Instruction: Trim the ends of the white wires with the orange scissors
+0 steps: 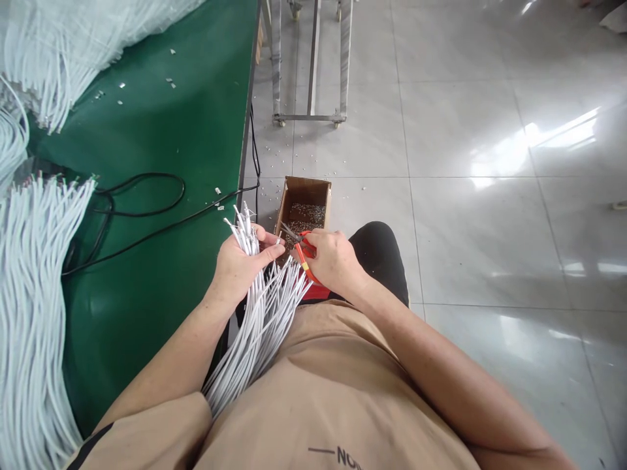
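Note:
My left hand [243, 256] is closed round a bundle of white cables [247, 352]. The cable ends stick up past its fingers, and one end shows between the thumb and a fingertip. The lower part of the bundle lies across my lap, against my shirt. In my right hand [333, 258] is a pair of scissors-like snips [306, 251] with red-orange handles. Their dark, narrow blades point left, close to my left fingertips. Whether the blades touch a cable I cannot tell. Below both hands stands a small cardboard box [318, 186] holding many tiny clippings.
On the left is a green table [147, 313] with more white cable bundles [34, 294], a plastic-wrapped pile [63, 52] and a looped black cord [161, 225]. White scraps dot the table and floor. A wheeled metal frame [312, 65] stands ahead on the tiles.

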Action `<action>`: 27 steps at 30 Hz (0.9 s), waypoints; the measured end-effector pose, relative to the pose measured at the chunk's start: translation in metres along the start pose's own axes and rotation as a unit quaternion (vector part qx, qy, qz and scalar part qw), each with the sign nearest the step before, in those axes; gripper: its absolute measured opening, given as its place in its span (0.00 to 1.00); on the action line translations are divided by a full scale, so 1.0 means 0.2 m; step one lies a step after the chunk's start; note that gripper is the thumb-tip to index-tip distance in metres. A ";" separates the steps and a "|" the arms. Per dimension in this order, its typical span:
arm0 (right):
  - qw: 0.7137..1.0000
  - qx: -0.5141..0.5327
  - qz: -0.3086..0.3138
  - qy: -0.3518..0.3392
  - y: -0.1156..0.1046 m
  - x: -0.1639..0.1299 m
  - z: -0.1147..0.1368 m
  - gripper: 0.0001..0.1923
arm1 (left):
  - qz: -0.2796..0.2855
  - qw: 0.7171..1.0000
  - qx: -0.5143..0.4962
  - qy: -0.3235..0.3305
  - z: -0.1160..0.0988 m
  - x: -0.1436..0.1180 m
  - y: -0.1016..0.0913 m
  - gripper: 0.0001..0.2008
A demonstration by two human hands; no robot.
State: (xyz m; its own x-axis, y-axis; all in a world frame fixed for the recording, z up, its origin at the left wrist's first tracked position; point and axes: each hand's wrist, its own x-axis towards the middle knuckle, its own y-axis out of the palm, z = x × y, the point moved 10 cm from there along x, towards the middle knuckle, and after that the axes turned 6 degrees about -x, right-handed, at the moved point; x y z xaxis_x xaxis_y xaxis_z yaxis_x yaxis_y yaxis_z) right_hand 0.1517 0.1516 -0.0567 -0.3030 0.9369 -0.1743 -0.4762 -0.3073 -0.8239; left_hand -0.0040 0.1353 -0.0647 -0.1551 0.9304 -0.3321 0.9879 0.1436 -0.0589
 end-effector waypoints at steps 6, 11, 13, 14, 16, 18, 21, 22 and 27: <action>0.998 -0.057 0.023 -0.013 0.01 -0.02 0.05 0.12 | -0.016 0.997 0.068 0.025 -0.03 0.00 -0.02 0.16; 0.993 -0.113 0.029 -0.027 0.01 -0.03 0.09 0.13 | -0.028 0.986 0.161 0.039 -0.09 -0.02 -0.02 0.14; 0.990 -0.131 0.043 -0.026 0.02 -0.04 0.10 0.12 | -0.033 0.983 0.177 0.042 -0.10 -0.03 -0.01 0.14; 0.989 -0.138 0.049 -0.025 0.02 -0.04 0.10 0.11 | -0.035 0.982 0.182 0.042 -0.11 -0.03 -0.01 0.14; 0.987 -0.149 0.059 -0.023 0.02 -0.04 0.10 0.11 | -0.040 0.979 0.193 0.043 -0.11 -0.03 -0.02 0.14; 0.985 -0.158 0.062 -0.023 0.02 -0.05 0.10 0.12 | -0.040 0.977 0.203 0.043 -0.11 -0.03 -0.02 0.12; 0.985 -0.164 0.058 -0.025 0.03 -0.05 0.09 0.13 | -0.035 0.976 0.208 0.046 -0.11 -0.03 -0.02 0.09; 0.985 -0.163 0.054 -0.026 0.03 -0.05 0.09 0.13 | -0.035 0.977 0.206 0.045 -0.11 -0.03 -0.02 0.08; 0.984 -0.171 0.039 -0.036 0.03 -0.05 0.08 0.12 | -0.019 0.991 0.131 0.024 -0.08 -0.03 0.00 0.07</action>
State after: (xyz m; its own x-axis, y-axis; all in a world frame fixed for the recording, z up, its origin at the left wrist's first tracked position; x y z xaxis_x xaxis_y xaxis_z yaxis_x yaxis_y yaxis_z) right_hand 0.1390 0.1383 -0.0519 -0.3916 0.8944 -0.2161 -0.1479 -0.2930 -0.9446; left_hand -0.0025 0.1343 -0.0483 -0.1862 0.9418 -0.2798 0.9445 0.0932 -0.3149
